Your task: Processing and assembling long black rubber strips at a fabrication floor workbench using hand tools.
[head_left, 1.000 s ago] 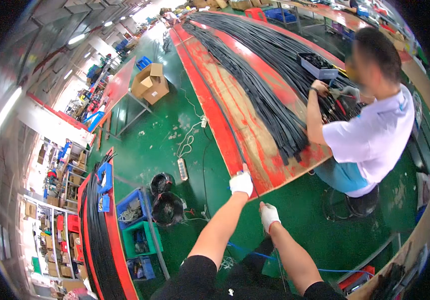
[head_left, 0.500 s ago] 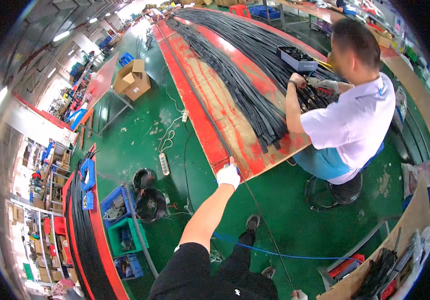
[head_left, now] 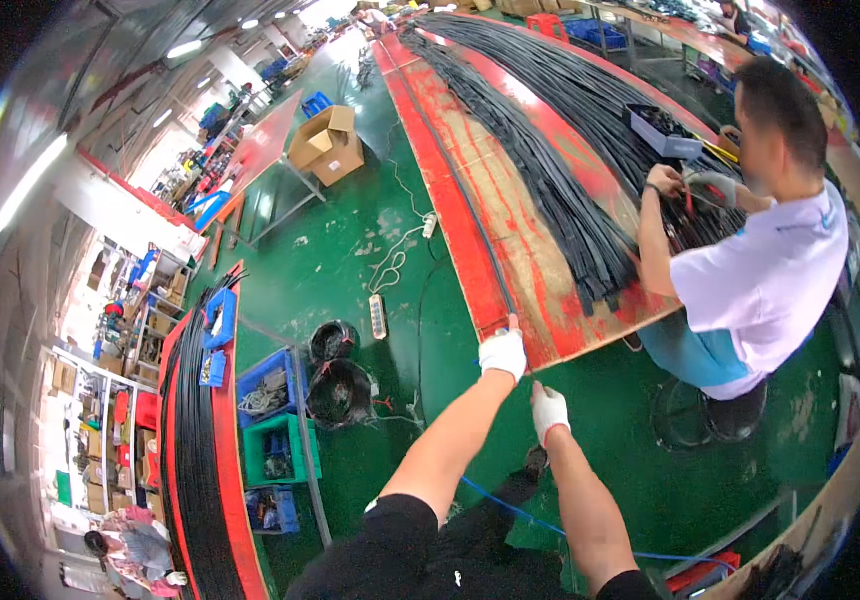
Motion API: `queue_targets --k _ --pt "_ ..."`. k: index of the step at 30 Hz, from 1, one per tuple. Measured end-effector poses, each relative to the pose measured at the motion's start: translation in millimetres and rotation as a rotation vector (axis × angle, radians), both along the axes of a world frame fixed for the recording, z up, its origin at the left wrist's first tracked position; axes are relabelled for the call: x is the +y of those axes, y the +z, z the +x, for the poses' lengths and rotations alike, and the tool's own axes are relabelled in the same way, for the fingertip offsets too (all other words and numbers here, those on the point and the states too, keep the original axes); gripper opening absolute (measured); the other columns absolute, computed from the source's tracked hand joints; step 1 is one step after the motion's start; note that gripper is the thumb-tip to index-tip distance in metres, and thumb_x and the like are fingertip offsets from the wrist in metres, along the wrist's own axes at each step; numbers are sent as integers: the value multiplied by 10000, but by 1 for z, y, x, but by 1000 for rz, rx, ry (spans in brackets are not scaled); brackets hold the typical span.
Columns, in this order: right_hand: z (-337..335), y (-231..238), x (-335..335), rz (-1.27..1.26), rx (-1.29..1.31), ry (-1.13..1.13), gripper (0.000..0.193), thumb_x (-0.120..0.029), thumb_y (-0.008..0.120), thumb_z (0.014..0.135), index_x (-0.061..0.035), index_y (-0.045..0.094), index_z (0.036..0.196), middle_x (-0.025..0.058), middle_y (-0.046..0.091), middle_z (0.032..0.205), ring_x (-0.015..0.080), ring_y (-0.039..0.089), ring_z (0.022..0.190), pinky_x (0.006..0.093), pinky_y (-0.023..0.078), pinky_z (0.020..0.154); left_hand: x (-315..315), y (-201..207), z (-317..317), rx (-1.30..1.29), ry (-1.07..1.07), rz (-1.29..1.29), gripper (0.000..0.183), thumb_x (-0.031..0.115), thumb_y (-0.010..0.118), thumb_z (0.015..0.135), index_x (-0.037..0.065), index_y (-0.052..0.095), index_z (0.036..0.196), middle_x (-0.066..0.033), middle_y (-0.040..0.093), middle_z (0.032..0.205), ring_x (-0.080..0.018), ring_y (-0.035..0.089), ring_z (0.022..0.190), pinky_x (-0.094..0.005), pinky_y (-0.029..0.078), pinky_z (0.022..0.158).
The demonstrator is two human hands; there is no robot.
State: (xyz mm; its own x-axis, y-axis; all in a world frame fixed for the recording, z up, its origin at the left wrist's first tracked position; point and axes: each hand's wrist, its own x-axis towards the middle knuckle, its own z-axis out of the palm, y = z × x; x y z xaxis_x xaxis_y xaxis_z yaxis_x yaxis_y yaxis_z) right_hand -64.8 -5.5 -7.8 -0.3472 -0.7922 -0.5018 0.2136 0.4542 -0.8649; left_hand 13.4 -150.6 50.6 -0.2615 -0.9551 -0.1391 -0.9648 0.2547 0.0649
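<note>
A long thin black cable (head_left: 463, 214) lies along the left edge of the red table (head_left: 450, 220). At the table's near left corner my left hand (head_left: 503, 352), in a white glove with bare fingertips, is closed on this cable. My right hand (head_left: 549, 410), gloved the same way, is just right of the left one and a little beyond the table's near edge. Its fingers point up and look drawn together; whatever they hold is hidden. Bundles of flat black strips (head_left: 540, 180) cover the table to the right of the bare worn stretch.
A co-worker (head_left: 765, 240) sits at the table's right side, handling black parts beside a small box (head_left: 663, 132). Left on the green floor are a power strip (head_left: 378, 316), black buckets (head_left: 338, 393) and crates (head_left: 280, 450). A blue hose (head_left: 520, 512) crosses near my feet.
My right hand has come up from the bottom edge to beside my left hand. The cable stretch that hung between them no longer shows. My left hand stays at the table corner.
</note>
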Motion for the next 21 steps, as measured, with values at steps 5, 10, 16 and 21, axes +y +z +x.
queue_targets --k 5,10,16,21 --pt "-4 -1 233 143 142 124 511 -437 546 1078 44 673 963 133 616 755 189 547 695 401 463 688 20 -9 28 -107 -35 -11 590 188 521 1014 32 422 1575 -196 723 1124 -356 745 989 -480 596 832" --pt "-39 -9 542 402 672 125 392 -353 600 1031 17 677 924 265 664 808 447 656 773 523 493 698 39 12 -17 -49 -117 41 777 292 669 956 38 354 1620 -225 709 1206 -383 740 1034 -487 596 868" --pt "-71 -3 557 404 652 147 445 -365 608 1031 -44 662 1334 247 739 1102 472 686 1051 484 540 930 49 -7 -7 31 -60 93 645 200 462 1003 63 367 1626 -249 693 1190 -398 735 1012 -512 583 864" --pt "-69 1 185 106 -92 277 419 -455 525 1073 -71 692 1053 14 556 718 137 517 612 333 413 546 52 -13 15 23 -26 63 639 143 468 988 68 389 1618 -221 704 1140 -377 737 981 -500 584 845"
